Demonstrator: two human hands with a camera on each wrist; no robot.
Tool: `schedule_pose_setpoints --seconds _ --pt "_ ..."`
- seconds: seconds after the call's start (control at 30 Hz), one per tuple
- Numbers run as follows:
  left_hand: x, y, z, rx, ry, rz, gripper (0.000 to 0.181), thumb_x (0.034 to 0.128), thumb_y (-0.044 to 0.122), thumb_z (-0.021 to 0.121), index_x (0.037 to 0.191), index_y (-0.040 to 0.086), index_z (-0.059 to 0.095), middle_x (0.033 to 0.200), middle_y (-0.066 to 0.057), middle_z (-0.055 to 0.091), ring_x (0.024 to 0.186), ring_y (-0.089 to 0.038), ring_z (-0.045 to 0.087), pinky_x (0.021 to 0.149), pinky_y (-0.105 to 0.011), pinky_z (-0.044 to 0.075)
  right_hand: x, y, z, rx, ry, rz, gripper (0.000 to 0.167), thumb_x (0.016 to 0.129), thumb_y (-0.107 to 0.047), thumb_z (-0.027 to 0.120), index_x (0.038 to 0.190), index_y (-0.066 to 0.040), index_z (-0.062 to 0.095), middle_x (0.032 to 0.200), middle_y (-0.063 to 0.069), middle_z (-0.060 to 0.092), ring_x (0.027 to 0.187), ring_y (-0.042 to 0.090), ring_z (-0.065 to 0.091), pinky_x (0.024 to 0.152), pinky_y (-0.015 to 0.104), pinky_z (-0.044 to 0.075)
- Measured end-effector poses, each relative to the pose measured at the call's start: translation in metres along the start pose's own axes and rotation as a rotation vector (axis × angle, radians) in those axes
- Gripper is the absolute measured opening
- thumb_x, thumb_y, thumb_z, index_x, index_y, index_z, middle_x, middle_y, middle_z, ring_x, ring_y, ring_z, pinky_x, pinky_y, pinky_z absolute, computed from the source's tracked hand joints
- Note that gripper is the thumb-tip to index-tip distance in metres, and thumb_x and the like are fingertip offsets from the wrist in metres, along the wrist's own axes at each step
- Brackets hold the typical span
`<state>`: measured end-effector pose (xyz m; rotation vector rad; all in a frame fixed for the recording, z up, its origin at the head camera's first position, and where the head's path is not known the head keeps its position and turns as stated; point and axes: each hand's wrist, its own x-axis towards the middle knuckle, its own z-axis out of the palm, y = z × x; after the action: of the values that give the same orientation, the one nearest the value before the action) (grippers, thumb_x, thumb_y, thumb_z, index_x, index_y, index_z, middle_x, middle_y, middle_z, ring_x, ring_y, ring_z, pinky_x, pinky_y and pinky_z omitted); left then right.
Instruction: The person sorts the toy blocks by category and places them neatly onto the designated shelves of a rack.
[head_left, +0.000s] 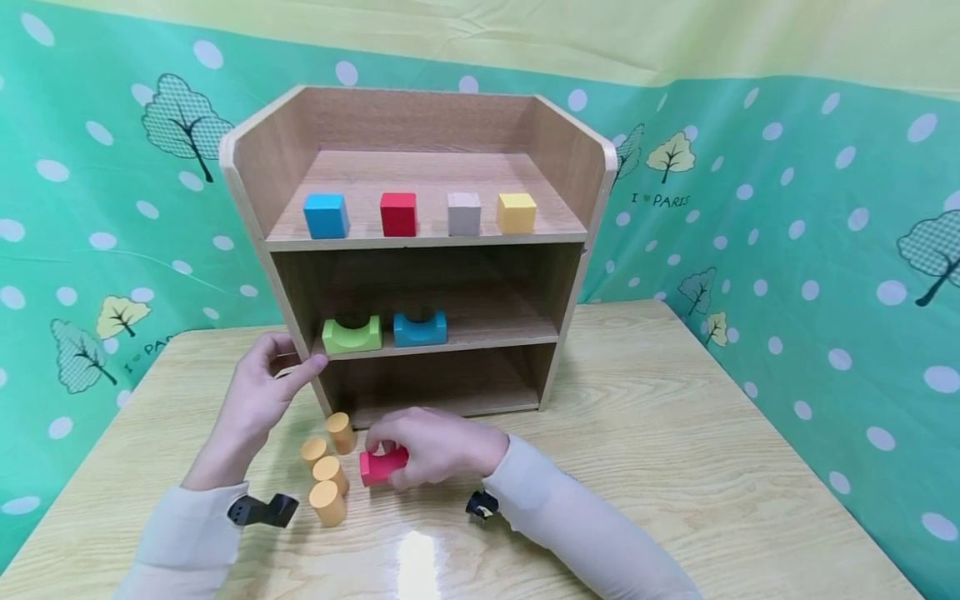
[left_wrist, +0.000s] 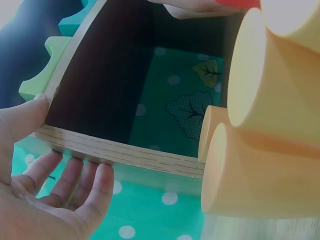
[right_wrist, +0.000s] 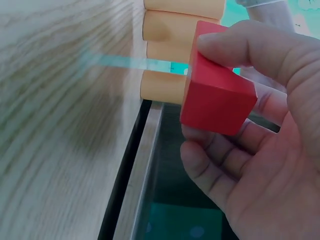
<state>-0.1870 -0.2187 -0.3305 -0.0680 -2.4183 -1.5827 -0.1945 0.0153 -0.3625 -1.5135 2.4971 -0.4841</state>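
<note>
My right hand (head_left: 438, 448) pinches a red arch block (right_wrist: 217, 95) between thumb and fingers, just above the table in front of the wooden shelf (head_left: 442, 410). Part of that block is hidden behind the fingers in the head view. With the thumb at the front edge and the fingers on the outer face, my left hand (left_wrist: 60, 195) holds the shelf's left side panel (left_wrist: 120, 152). Close to that thumb, a green arch block (head_left: 352, 337) sits on the middle shelf, beside a blue arch block (head_left: 420, 332). Several orange cylinders (head_left: 327, 503) stand between the two hands.
Along the top shelf's front edge stand a blue cube (head_left: 326, 218), a red cube (head_left: 398, 217), a white cube (head_left: 464, 216) and a yellow cube (head_left: 516, 215). A polka-dot cloth (head_left: 787, 233) hangs behind and to the right of the table (head_left: 697, 467).
</note>
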Motion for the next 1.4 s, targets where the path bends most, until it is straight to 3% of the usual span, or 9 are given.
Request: schedule_pose_setpoints --seconds 0.4,1.1,1.4 --pt "0.002 -0.002 -0.001 0.009 -0.001 0.004 0.049 0.0895 0.028 0.068 0.123 -0.001 0.047 0.115 -0.005 0.05 0.102 -0.015 0.047 0.076 -0.013 0.044 -0.016 -0.002 -0.016 0.034 0.037 -0.017 0.04 0.074 -0.025 0.077 0.11 -0.019 0.061 0.096 -0.011 0.055 0.083 0.0 0.049 0.071 0.012 0.04" --pt "0.002 -0.002 -0.001 -0.001 -0.001 0.01 0.044 0.089 0.027 0.069 0.118 0.001 0.049 0.112 0.0 0.05 0.1 -0.012 0.048 0.074 -0.015 0.044 -0.047 -0.002 -0.048 0.009 0.105 0.074 0.05 0.066 -0.026 0.082 0.112 -0.024 0.06 0.103 -0.013 0.055 0.088 0.002 0.05 0.074 0.018 0.045" --pt "0.001 -0.002 0.0 -0.01 0.001 0.012 0.044 0.089 0.026 0.069 0.118 0.0 0.049 0.112 0.0 0.05 0.101 -0.012 0.048 0.075 -0.014 0.044 -0.053 -0.001 -0.051 0.011 0.106 0.093 0.058 0.063 -0.026 0.085 0.115 -0.023 0.06 0.105 -0.011 0.057 0.089 0.003 0.051 0.074 0.017 0.046"
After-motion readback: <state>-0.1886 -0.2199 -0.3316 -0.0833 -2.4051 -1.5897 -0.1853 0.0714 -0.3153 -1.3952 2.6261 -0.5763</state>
